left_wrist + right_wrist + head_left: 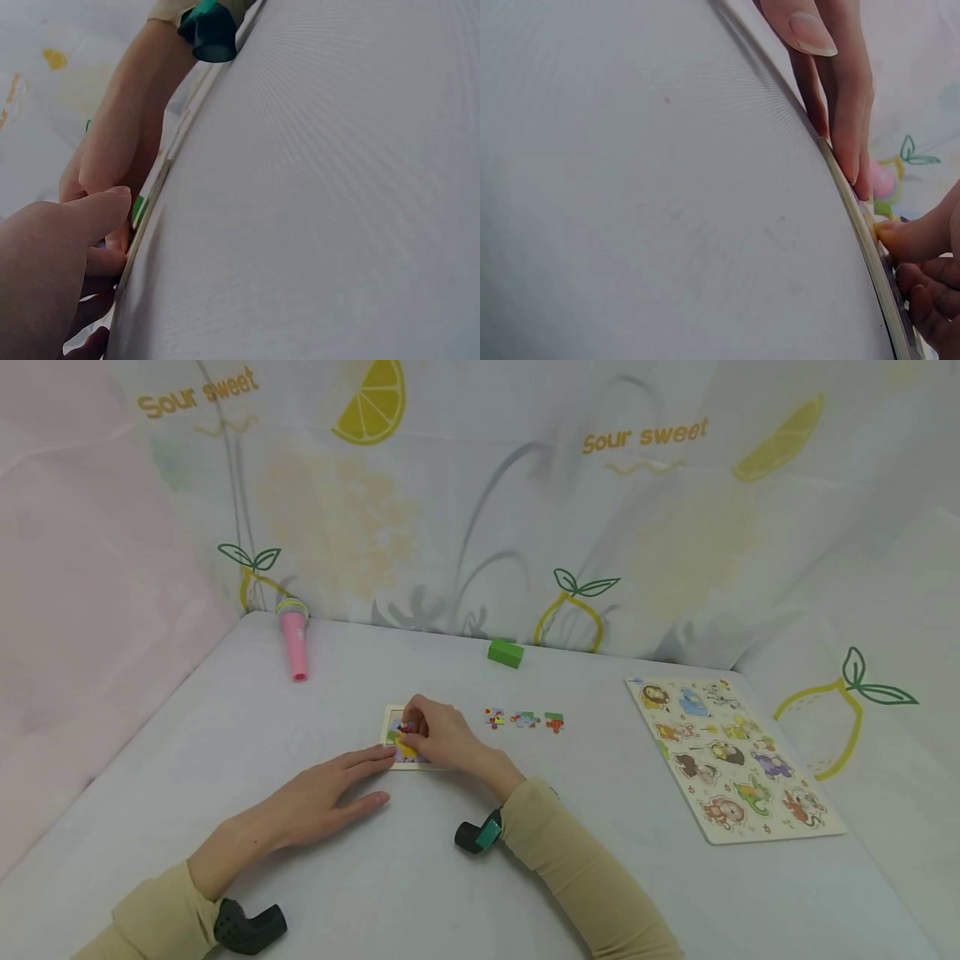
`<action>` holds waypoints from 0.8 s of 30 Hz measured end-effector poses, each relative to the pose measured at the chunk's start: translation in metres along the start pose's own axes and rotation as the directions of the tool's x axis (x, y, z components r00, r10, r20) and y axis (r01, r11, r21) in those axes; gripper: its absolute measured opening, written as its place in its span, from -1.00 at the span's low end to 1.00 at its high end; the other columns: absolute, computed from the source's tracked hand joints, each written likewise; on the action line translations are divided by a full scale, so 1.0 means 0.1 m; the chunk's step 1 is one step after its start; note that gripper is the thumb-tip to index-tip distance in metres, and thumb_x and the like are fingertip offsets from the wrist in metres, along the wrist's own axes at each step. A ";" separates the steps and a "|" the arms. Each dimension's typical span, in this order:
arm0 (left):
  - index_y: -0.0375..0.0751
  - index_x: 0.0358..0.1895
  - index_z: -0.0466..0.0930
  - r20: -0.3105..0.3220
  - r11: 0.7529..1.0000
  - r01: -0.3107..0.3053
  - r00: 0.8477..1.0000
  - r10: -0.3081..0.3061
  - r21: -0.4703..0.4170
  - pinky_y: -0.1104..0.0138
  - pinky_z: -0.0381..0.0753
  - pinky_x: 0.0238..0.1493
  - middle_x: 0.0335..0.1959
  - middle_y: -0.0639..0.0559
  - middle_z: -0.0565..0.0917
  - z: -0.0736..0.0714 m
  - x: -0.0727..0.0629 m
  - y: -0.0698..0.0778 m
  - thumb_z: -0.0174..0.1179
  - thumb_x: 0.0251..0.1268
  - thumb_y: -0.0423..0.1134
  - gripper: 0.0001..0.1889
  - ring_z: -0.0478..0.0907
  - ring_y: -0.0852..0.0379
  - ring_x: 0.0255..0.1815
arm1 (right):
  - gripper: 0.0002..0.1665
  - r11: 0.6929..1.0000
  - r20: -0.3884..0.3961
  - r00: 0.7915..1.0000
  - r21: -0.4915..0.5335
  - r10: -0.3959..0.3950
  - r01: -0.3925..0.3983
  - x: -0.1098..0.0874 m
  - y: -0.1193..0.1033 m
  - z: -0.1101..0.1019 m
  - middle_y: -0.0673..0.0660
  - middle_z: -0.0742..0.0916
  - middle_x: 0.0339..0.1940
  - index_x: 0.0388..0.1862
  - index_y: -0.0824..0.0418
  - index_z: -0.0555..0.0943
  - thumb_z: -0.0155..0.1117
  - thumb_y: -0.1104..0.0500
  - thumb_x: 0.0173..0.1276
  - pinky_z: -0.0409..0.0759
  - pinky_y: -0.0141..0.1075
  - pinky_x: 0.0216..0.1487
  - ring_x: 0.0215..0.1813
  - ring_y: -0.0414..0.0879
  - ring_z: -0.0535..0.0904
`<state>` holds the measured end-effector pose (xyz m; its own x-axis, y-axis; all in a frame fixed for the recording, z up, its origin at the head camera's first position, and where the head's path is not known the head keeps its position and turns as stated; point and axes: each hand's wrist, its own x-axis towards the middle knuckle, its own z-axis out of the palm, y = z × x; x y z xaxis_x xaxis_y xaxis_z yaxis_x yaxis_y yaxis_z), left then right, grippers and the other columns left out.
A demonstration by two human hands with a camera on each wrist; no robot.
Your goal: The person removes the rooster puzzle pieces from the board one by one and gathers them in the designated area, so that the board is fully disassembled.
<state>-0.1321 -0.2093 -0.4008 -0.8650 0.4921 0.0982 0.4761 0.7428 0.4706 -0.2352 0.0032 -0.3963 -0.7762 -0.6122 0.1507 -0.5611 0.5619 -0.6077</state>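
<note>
A small wooden jigsaw tray [415, 767] with a pale rim lies flat on the white table in the head view. Over it, my right hand [448, 739] pinches a yellow-marked puzzle piece [407, 748] between thumb and curled fingers; the hand hides much of the tray. In the right wrist view the right thumb [922, 234] presses close to something yellow at the tray's surface. My left hand [321, 795] lies with extended fingers, its fingertips touching the tray's left side. Three loose puzzle pieces sit in a row right of the tray, among them an elephant-like piece [525, 720].
A large animal puzzle board [731, 760] lies at the right. Behind the loose pieces stands a green block [506, 653]. A pink toy microphone [296, 643] rests at the back left, near a lemon-printed cloth [465, 510] that hangs behind the table.
</note>
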 end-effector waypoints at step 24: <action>-0.03 0.48 0.36 0.049 0.995 -0.021 0.999 0.017 0.095 -0.07 0.43 0.34 0.48 0.03 0.37 0.07 0.16 0.16 -0.04 0.47 0.30 -0.31 0.32 -0.07 0.48 | -0.80 0.951 -0.126 0.977 0.277 0.174 -0.134 -0.69 0.54 -0.94 0.19 0.77 -0.17 -0.02 0.29 0.68 0.30 0.27 0.41 0.68 -0.24 -0.13 -0.19 0.01 0.71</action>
<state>-0.1373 -0.1861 -0.3977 -0.8481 0.5262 0.0627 0.5073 0.7722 0.3826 -0.2390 0.1282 -0.3666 -0.8921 -0.4297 0.1396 -0.3502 0.4624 -0.8146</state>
